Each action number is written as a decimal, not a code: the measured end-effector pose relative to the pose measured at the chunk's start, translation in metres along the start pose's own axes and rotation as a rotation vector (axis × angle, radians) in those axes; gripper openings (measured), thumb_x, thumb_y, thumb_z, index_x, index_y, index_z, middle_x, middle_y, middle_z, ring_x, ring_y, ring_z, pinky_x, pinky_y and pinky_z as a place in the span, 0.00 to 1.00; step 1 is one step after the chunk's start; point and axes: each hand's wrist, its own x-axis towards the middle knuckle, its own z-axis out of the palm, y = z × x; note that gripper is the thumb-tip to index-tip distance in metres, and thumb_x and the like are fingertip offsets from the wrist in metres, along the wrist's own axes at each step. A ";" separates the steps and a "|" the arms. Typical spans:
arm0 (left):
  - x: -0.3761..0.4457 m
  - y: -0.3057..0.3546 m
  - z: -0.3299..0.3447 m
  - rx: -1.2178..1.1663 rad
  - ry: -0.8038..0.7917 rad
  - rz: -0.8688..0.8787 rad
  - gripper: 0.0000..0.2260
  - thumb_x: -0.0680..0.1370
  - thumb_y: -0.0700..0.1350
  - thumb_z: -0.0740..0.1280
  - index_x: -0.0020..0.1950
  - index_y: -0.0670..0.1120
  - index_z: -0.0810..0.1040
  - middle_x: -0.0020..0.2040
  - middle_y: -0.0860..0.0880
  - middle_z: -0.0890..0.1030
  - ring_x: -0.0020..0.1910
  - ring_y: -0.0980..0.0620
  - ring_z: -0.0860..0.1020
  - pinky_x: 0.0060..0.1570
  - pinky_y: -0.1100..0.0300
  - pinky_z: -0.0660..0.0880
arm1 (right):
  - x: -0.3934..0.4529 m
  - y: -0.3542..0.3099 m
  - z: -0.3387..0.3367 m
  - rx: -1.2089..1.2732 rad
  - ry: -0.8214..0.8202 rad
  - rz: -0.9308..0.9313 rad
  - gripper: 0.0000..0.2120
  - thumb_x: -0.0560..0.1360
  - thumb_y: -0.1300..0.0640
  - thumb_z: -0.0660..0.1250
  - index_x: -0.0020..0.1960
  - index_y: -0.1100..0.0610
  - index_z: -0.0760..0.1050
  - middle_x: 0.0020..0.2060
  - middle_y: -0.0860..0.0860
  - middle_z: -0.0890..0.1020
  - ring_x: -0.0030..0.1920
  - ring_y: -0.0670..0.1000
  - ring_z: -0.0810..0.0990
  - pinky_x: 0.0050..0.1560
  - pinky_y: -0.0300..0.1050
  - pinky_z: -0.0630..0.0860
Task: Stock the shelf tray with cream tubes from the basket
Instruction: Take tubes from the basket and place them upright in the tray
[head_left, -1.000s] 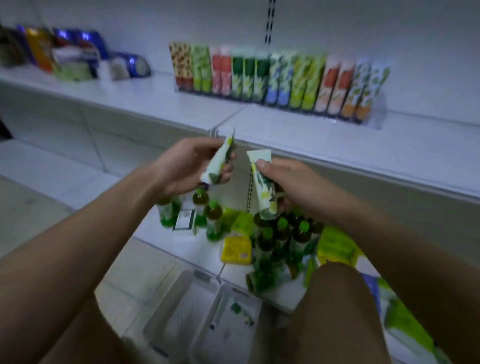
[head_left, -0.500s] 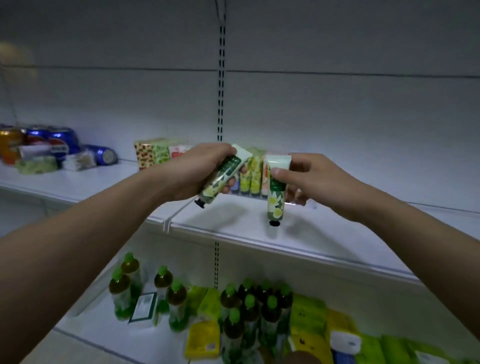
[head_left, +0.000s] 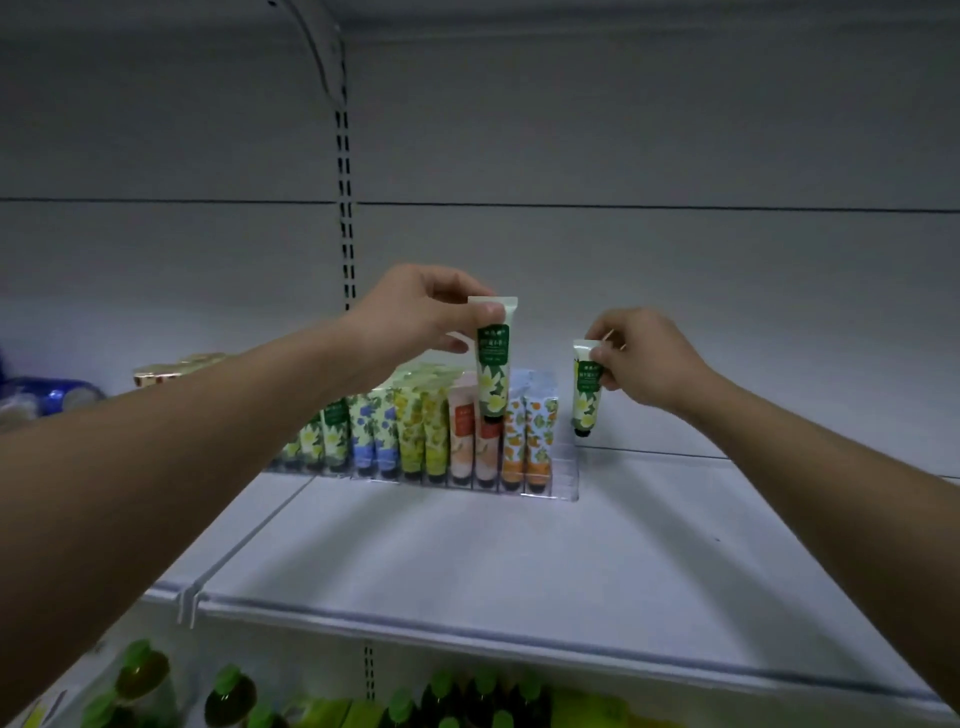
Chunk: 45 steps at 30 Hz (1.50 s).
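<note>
My left hand (head_left: 415, 317) pinches a white cream tube with a dark green label and pale flower print (head_left: 492, 358) near its crimped top, thumb in front, so that it hangs upright, cap down, over the row of tubes in the clear plastic shelf tray (head_left: 566, 483). Its cap end sits in front of the peach-coloured tubes (head_left: 461, 441); whether it touches them I cannot tell. My right hand (head_left: 639, 358) grips a second white-and-green flowered cream tube (head_left: 586, 389) by its upper half, also cap down, held in the air just past the tray's right end and above the white metal shelf (head_left: 467, 551). The tray stands near the shelf's back wall, filled with upright tubes in green, blue, yellow, peach and orange prints (my left forearm hides its left part). Green-capped bottles (head_left: 228, 696) show on the shelf below.
</note>
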 end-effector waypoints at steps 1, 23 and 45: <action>0.006 -0.002 0.002 -0.012 -0.015 0.012 0.04 0.73 0.43 0.72 0.46 0.44 0.83 0.42 0.48 0.85 0.42 0.54 0.83 0.45 0.62 0.80 | 0.006 0.003 0.006 -0.024 0.035 -0.015 0.06 0.78 0.64 0.63 0.49 0.59 0.78 0.41 0.59 0.82 0.39 0.57 0.82 0.40 0.45 0.79; 0.060 -0.007 0.042 -0.161 0.040 0.067 0.06 0.74 0.37 0.71 0.50 0.39 0.81 0.46 0.40 0.84 0.43 0.47 0.84 0.45 0.56 0.81 | 0.030 0.037 0.060 0.060 0.132 -0.088 0.07 0.79 0.65 0.63 0.52 0.59 0.80 0.43 0.53 0.80 0.39 0.51 0.77 0.43 0.44 0.75; 0.090 -0.024 0.101 0.458 0.058 -0.032 0.06 0.72 0.38 0.75 0.47 0.41 0.84 0.38 0.49 0.82 0.38 0.53 0.79 0.45 0.60 0.79 | -0.062 0.107 0.087 -0.327 -0.418 0.209 0.26 0.81 0.43 0.46 0.77 0.48 0.56 0.77 0.49 0.57 0.77 0.51 0.54 0.75 0.57 0.47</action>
